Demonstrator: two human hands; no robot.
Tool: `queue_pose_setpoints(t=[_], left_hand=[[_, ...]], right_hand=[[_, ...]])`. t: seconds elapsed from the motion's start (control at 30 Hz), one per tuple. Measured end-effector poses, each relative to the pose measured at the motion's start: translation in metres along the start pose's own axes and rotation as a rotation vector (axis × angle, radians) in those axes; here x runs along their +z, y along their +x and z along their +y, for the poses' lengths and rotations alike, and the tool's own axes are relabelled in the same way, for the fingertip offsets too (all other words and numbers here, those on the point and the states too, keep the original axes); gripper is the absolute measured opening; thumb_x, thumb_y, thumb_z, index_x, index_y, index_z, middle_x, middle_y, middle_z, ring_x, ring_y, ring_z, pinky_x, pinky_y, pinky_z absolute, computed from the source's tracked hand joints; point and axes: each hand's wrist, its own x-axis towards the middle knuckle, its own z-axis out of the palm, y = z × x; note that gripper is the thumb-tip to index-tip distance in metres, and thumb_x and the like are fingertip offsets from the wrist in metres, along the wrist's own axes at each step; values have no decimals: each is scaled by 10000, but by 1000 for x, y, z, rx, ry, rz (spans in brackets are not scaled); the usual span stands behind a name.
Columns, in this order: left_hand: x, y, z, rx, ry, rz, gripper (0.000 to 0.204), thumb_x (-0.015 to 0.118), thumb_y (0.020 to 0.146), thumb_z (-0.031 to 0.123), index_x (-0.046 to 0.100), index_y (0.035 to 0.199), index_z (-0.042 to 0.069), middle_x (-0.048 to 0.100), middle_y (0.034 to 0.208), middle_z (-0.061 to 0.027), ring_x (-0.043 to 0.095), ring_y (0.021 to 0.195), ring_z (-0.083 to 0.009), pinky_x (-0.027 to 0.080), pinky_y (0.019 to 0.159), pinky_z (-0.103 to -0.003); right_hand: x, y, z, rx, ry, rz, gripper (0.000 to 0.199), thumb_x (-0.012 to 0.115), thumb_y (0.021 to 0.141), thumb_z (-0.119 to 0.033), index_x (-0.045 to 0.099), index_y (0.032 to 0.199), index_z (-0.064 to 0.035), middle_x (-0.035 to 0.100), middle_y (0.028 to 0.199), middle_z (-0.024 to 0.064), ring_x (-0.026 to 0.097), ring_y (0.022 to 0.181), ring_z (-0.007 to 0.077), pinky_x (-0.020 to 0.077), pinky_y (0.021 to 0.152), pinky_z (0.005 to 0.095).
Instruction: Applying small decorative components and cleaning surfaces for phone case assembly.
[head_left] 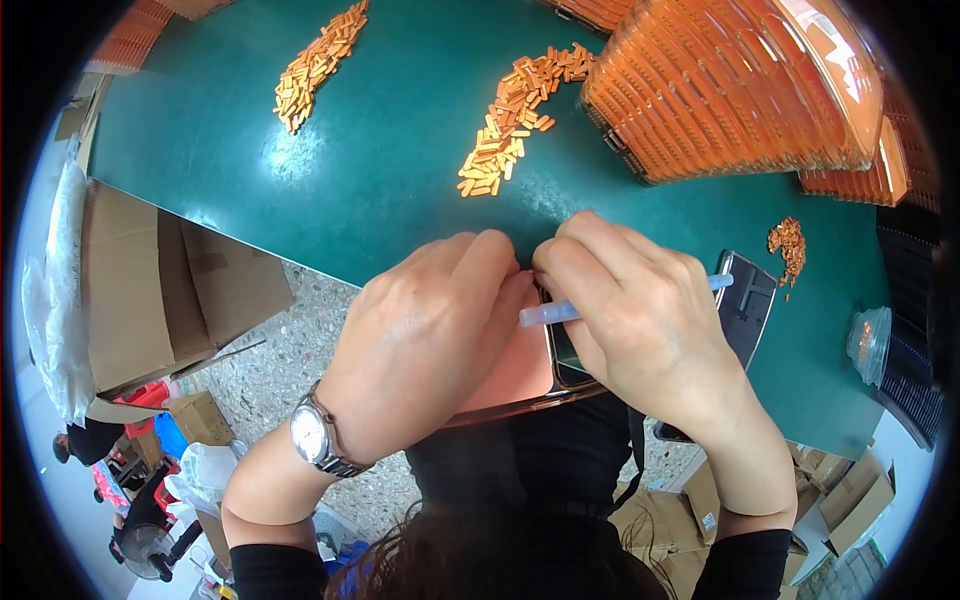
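A dark green work table (330,170) fills the upper part of the view, with a speckled stone floor and cardboard boxes (160,290) below its near edge on the person's left.

Both hands meet at that near edge, over a flat orange-pink tray (510,375) with a dark glossy rim, held just in front of the person's body. The right hand (640,320) is clenched around a thin translucent pen-like tool (560,312). The tool's long axis runs nearly level across the view, rising slightly to the right: one end sticks out left of the fingers toward the left hand, and the other shows beyond the knuckles on the right. The left hand (430,340), wearing a wristwatch (312,436), lies over the tray with its fingers curled down. Its fingertips touch those of the right hand, pinched together at the tray's far edge; whether something small sits between them cannot be told. The tray lies under both hands, nearer the left, its long side running left to right.

Farther out, a second dark tray (745,310) rests on the table just to the right. Two heaps of small orange pieces (505,120) lie well beyond, near stacked orange trays (730,85).
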Motion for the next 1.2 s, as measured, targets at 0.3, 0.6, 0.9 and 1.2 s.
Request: queue_pose_setpoints(t=[0.3,0.6,0.9,1.2], left_hand=[[5,-1,0,62,54,32,143,742,954,85,609,933,38,631,830,-116,653,738,-330,525,632,-433],[10,-2,-1,84,79,88,163,750,945,78,594,923,38,597,812,-122,635,748,-333,526,662,-439],[-12,-14,-16,154,-94,1,160,626,875,62,618,1027,12,591,931,-138,638,869,-324,549,771,-415],[-1,-17,-26,196,-88,162,168,631,850,95,612,986,-3,596,892,-102,653,872,-245,555,797,-351]], right_hand=[[-14,-12,-4,60,-134,-81,489,801,851,-130,705,1316,-12,645,1098,70,643,990,258,569,701,368],[-1,-8,-10,4,-220,52,309,832,812,-77,767,1108,-17,665,1010,49,617,826,225,541,650,342],[-36,27,-45,146,153,81,281,777,920,-104,733,1168,21,644,1010,122,673,868,291,552,711,367],[23,168,-41,-40,-60,49,308,696,904,22,776,1185,-74,682,995,117,698,886,337,567,776,434]])
